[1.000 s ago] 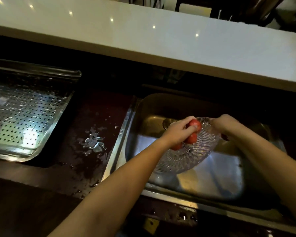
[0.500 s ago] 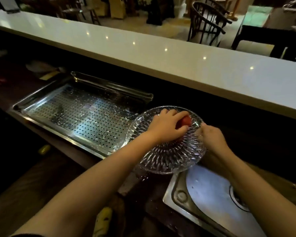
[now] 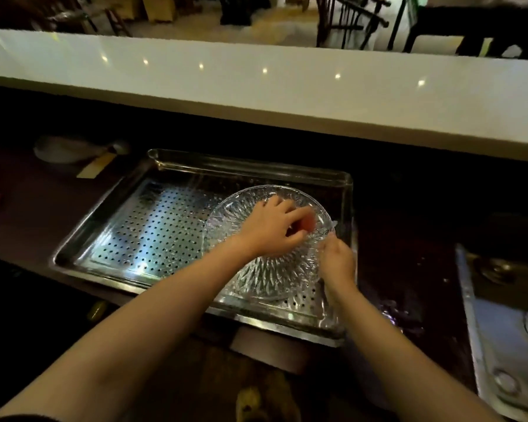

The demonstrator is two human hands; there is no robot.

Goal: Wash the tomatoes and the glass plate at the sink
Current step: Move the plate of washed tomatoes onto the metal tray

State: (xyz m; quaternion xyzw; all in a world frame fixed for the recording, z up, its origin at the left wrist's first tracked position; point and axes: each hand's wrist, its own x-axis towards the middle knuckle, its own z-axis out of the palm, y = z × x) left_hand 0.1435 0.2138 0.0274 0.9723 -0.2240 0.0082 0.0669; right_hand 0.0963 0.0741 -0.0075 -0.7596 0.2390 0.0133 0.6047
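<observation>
A ribbed glass plate sits over the right end of the perforated steel draining tray. My left hand lies across the plate, its fingers closed over red tomatoes, of which only a small red patch shows. At the plate's right rim my right hand grips the glass edge. Whether the plate rests on the tray or hangs just above it I cannot tell.
The steel sink is at the far right, beyond a wet dark counter strip. A long white counter runs across the back. A pale bowl and a flat utensil lie left of the tray.
Both hands carried the plate with the tomatoes leftward, from the sink across the wet counter to the right end of the draining tray. My grip on plate and tomatoes stayed the same.
</observation>
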